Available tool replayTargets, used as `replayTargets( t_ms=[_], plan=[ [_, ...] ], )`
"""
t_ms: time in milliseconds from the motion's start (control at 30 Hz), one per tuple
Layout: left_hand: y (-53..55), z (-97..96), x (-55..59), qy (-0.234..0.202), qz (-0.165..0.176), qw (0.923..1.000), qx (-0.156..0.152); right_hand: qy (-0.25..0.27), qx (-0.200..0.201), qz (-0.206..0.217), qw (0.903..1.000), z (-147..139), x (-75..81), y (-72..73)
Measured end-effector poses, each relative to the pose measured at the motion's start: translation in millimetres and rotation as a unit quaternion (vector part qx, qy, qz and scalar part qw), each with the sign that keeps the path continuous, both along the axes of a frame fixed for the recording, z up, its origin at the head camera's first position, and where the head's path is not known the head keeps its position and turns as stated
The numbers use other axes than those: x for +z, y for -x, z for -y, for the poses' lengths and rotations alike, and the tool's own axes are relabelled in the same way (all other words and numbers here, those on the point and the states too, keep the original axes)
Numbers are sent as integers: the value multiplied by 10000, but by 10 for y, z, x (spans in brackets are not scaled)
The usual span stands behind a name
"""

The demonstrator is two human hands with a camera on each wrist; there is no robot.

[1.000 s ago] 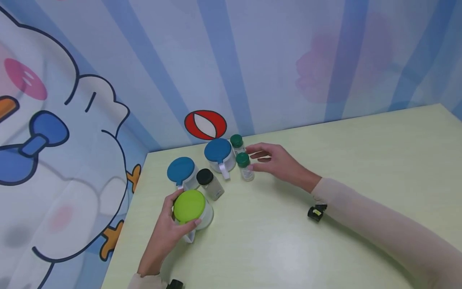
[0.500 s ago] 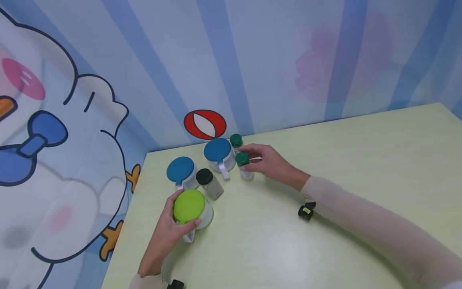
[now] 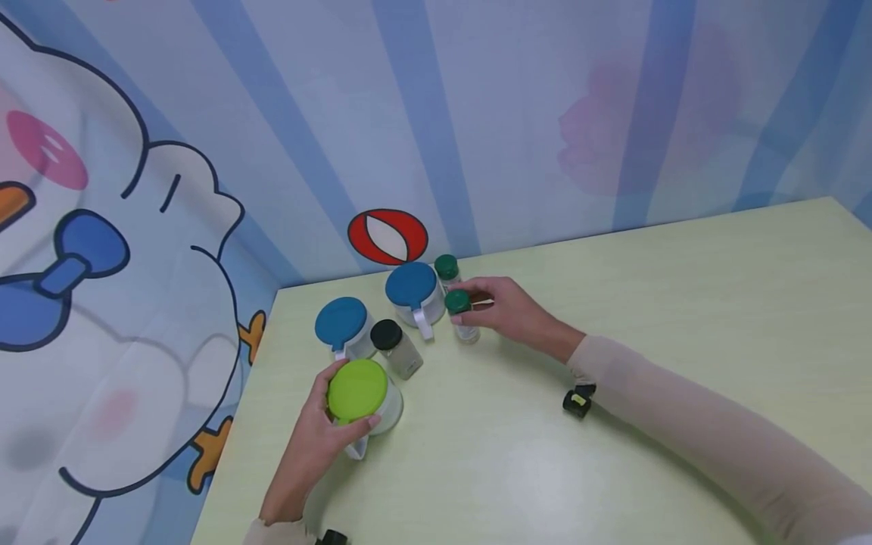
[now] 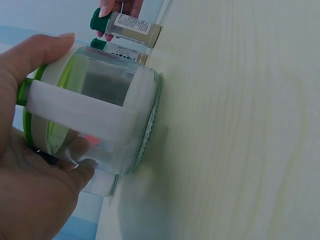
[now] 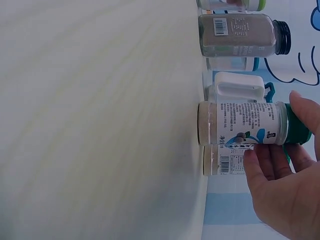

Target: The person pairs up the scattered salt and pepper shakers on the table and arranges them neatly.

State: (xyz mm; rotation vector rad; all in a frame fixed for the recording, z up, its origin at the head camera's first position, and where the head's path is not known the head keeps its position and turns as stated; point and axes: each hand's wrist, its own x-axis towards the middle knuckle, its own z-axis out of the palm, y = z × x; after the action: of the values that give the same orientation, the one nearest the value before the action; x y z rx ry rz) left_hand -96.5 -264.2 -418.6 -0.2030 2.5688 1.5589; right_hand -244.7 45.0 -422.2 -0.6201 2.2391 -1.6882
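My left hand (image 3: 316, 439) grips a glass jar with a lime-green lid (image 3: 357, 390), fingers and thumb on opposite sides. Its white handle (image 4: 82, 110) faces the left wrist camera, and the jar stands on the table. Farther back, my right hand (image 3: 518, 312) holds a small spice bottle (image 5: 247, 123) by its green cap, thumb on one side and fingers on the other. That bottle is upright on the tabletop, with a printed label and pale brown contents low inside. Right behind it stands a second green-capped bottle (image 3: 446, 266), partly hidden.
Two blue-lidded jars (image 3: 342, 322) with white handles stand toward the wall, one beside the spice bottles. A black-capped bottle (image 3: 400, 352) of greyish powder stands among the jars. The pale table (image 3: 613, 454) meets a cartoon-printed wall (image 3: 531, 113) at the back.
My right hand has moved a little left and closed its thumb and fingers around the nearer green-capped spice bottle. The left hand has stayed on the green-lidded jar.
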Motion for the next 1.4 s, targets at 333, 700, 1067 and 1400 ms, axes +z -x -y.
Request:
replayTargets(
  t_ms=[333,700,1067,1400],
  plan=[
    [-6,-13,5,-57,47,10000,28,143,-17,65,9999,-25,-2,-16],
    [11,6,-33,1,60,10000,57,137,94,47,9999,-28,15,-3],
    [-5,-8,-26,31,63,10000,47,123,86,-54,9999,-32,-10,5],
    [9,1,-56,47,30,10000,37,113,117,-92,9998,-39,2,-2]
  ],
)
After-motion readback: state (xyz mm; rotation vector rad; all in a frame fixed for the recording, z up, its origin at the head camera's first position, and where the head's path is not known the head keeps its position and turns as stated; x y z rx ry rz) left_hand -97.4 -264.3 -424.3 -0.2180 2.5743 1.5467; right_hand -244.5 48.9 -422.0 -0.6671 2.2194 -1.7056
